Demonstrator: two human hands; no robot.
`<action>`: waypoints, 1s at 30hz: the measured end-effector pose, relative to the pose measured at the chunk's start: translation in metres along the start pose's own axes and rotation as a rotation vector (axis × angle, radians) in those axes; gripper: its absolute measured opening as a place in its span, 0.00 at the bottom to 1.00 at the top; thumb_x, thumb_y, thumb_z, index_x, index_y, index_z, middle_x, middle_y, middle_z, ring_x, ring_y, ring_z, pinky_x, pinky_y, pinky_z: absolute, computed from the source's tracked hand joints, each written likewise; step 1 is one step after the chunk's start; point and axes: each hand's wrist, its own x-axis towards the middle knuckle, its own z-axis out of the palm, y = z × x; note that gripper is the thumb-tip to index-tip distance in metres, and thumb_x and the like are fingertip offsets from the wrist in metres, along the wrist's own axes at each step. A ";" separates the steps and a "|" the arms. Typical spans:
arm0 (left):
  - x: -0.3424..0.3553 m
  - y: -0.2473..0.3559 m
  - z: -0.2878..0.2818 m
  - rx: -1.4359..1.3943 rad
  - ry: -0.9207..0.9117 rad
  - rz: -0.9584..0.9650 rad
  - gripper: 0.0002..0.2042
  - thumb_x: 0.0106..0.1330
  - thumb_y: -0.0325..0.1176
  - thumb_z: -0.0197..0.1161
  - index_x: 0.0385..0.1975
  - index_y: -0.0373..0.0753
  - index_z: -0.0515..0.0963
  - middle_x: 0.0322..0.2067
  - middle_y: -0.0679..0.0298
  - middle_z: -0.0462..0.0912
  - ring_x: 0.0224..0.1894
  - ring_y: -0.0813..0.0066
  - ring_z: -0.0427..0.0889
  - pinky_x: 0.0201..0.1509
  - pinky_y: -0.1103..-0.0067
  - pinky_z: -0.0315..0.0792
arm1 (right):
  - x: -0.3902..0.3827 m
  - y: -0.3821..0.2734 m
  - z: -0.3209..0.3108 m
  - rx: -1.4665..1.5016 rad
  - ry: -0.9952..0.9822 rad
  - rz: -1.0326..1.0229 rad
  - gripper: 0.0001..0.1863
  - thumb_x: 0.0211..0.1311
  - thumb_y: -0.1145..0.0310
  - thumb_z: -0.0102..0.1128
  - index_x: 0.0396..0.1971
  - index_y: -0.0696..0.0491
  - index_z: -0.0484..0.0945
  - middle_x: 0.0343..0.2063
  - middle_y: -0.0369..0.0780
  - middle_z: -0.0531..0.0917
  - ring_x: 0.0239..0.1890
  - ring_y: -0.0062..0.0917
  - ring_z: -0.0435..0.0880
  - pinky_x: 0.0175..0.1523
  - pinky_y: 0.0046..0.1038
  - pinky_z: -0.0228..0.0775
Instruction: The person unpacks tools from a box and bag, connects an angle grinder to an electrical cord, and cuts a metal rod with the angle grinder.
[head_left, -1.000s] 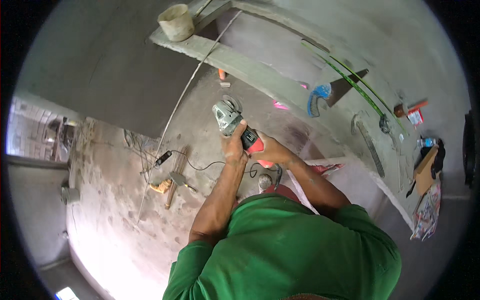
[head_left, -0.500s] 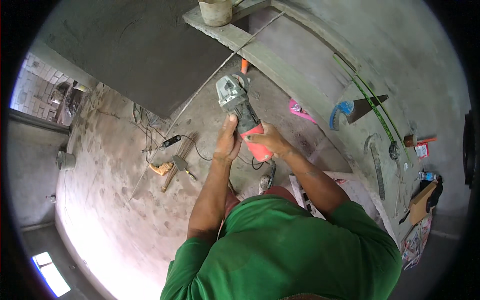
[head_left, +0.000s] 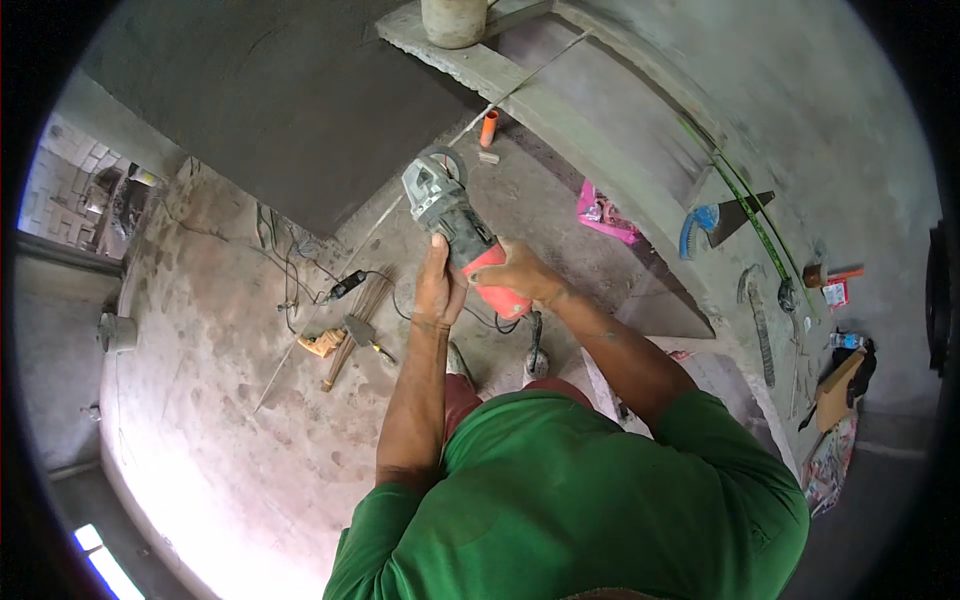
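An angle grinder [head_left: 463, 232] with a grey metal head, dark middle and red rear body is held in front of me above the floor. Its head tilts toward the far left, and a disc [head_left: 449, 160] shows at the far end. My left hand [head_left: 438, 288] supports the body from the left side, thumb up along it. Around the red rear part my right hand [head_left: 522, 272] is wrapped. A black cord [head_left: 538, 325] hangs from the grinder's rear end. Some fingers of both hands are hidden behind the tool.
A concrete ledge [head_left: 560, 110] carries a bucket [head_left: 454, 22], a blue-handled saw [head_left: 725, 220] and green strips. On the floor lie an orange pipe piece [head_left: 489, 128], a pink bag [head_left: 606, 215], a trowel [head_left: 362, 331], a bundle of sticks [head_left: 352, 345], a yellow tool [head_left: 322, 343] and cords.
The grinder and both hands have shifted slightly left in the view. The orange pipe piece shows more fully beyond the grinder. My grip looks the same.
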 end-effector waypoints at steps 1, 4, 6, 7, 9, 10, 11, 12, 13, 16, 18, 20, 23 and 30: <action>0.001 0.005 -0.004 -0.006 -0.002 -0.001 0.25 0.78 0.49 0.53 0.64 0.36 0.68 0.59 0.61 0.77 0.60 0.68 0.76 0.67 0.68 0.69 | 0.005 0.000 0.007 -0.005 0.003 0.002 0.26 0.50 0.65 0.74 0.48 0.59 0.76 0.34 0.38 0.82 0.31 0.22 0.82 0.36 0.28 0.77; 0.001 0.015 -0.013 0.005 0.082 0.032 0.26 0.78 0.51 0.53 0.63 0.35 0.69 0.58 0.60 0.78 0.59 0.68 0.77 0.67 0.68 0.69 | 0.015 -0.006 0.032 -0.052 0.037 0.033 0.27 0.49 0.65 0.73 0.48 0.59 0.76 0.33 0.38 0.82 0.31 0.22 0.82 0.37 0.28 0.77; 0.003 0.021 -0.016 -0.026 0.216 -0.004 0.27 0.77 0.53 0.53 0.62 0.35 0.70 0.57 0.59 0.78 0.58 0.66 0.77 0.66 0.67 0.70 | 0.021 -0.014 0.048 -0.158 0.101 0.101 0.29 0.47 0.63 0.73 0.49 0.60 0.76 0.34 0.39 0.83 0.31 0.23 0.82 0.38 0.28 0.77; 0.003 0.025 -0.018 -0.029 0.209 -0.014 0.27 0.77 0.53 0.53 0.62 0.35 0.70 0.57 0.59 0.78 0.58 0.66 0.77 0.66 0.67 0.70 | 0.023 -0.016 0.051 -0.157 0.114 0.102 0.29 0.47 0.63 0.73 0.49 0.60 0.76 0.34 0.39 0.83 0.31 0.23 0.82 0.38 0.28 0.77; 0.001 0.032 -0.019 -0.032 0.238 -0.001 0.25 0.79 0.51 0.49 0.62 0.36 0.69 0.55 0.59 0.79 0.56 0.65 0.79 0.65 0.65 0.72 | 0.025 -0.018 0.055 -0.255 0.093 0.079 0.30 0.46 0.61 0.73 0.49 0.61 0.76 0.35 0.41 0.84 0.32 0.24 0.83 0.40 0.29 0.78; 0.002 0.035 -0.018 -0.034 0.229 -0.013 0.25 0.79 0.51 0.49 0.62 0.36 0.69 0.55 0.59 0.79 0.56 0.65 0.79 0.65 0.65 0.72 | 0.027 -0.017 0.055 -0.255 0.107 0.080 0.30 0.46 0.61 0.73 0.49 0.61 0.76 0.35 0.41 0.84 0.32 0.24 0.83 0.40 0.29 0.78; 0.003 0.037 -0.018 -0.045 0.187 -0.004 0.25 0.79 0.51 0.49 0.62 0.36 0.69 0.55 0.59 0.79 0.56 0.65 0.79 0.65 0.65 0.72 | 0.029 -0.013 0.054 -0.256 0.112 0.039 0.29 0.47 0.62 0.73 0.49 0.60 0.77 0.35 0.40 0.84 0.33 0.23 0.83 0.40 0.29 0.77; 0.004 0.039 -0.018 -0.059 0.147 0.009 0.25 0.79 0.51 0.49 0.62 0.36 0.69 0.55 0.59 0.79 0.56 0.64 0.79 0.65 0.65 0.71 | 0.031 -0.014 0.055 -0.261 0.113 -0.003 0.28 0.47 0.62 0.73 0.49 0.59 0.78 0.36 0.39 0.84 0.34 0.22 0.83 0.40 0.29 0.77; 0.005 0.040 -0.018 -0.070 0.133 0.008 0.24 0.79 0.50 0.49 0.62 0.36 0.69 0.55 0.59 0.79 0.57 0.64 0.79 0.65 0.65 0.71 | 0.033 -0.015 0.054 -0.265 0.121 -0.002 0.28 0.47 0.62 0.73 0.49 0.59 0.78 0.36 0.39 0.84 0.34 0.22 0.83 0.40 0.29 0.77; 0.009 0.036 -0.020 -0.091 0.117 0.055 0.24 0.79 0.50 0.49 0.62 0.36 0.69 0.54 0.58 0.80 0.55 0.64 0.80 0.63 0.65 0.73 | 0.037 -0.018 0.049 -0.307 0.091 -0.025 0.33 0.44 0.58 0.74 0.49 0.63 0.76 0.35 0.42 0.85 0.34 0.27 0.84 0.41 0.30 0.78; 0.013 0.027 -0.019 -0.127 0.138 0.089 0.24 0.79 0.51 0.49 0.61 0.37 0.70 0.52 0.59 0.81 0.53 0.63 0.81 0.62 0.64 0.74 | 0.041 -0.018 0.049 -0.383 0.082 0.026 0.35 0.43 0.58 0.74 0.50 0.64 0.76 0.36 0.45 0.85 0.35 0.29 0.85 0.43 0.31 0.78; 0.019 0.019 -0.018 -0.156 0.166 0.136 0.24 0.79 0.51 0.50 0.60 0.37 0.71 0.51 0.59 0.81 0.51 0.63 0.82 0.60 0.64 0.75 | 0.042 -0.023 0.046 -0.475 0.112 0.038 0.33 0.44 0.59 0.74 0.49 0.64 0.76 0.36 0.44 0.85 0.35 0.27 0.85 0.42 0.31 0.78; 0.024 0.011 -0.008 -0.200 0.253 0.133 0.24 0.77 0.54 0.52 0.57 0.38 0.72 0.47 0.59 0.82 0.47 0.61 0.83 0.57 0.63 0.77 | 0.041 -0.023 0.039 -0.559 0.136 0.023 0.31 0.46 0.60 0.74 0.48 0.64 0.77 0.36 0.44 0.86 0.35 0.26 0.85 0.42 0.31 0.79; 0.024 0.009 0.016 -0.083 0.247 0.175 0.24 0.77 0.52 0.52 0.56 0.36 0.73 0.45 0.59 0.82 0.45 0.65 0.83 0.54 0.66 0.78 | 0.048 -0.009 0.011 -0.377 0.081 -0.032 0.28 0.46 0.61 0.74 0.46 0.62 0.78 0.34 0.40 0.84 0.32 0.23 0.84 0.39 0.29 0.78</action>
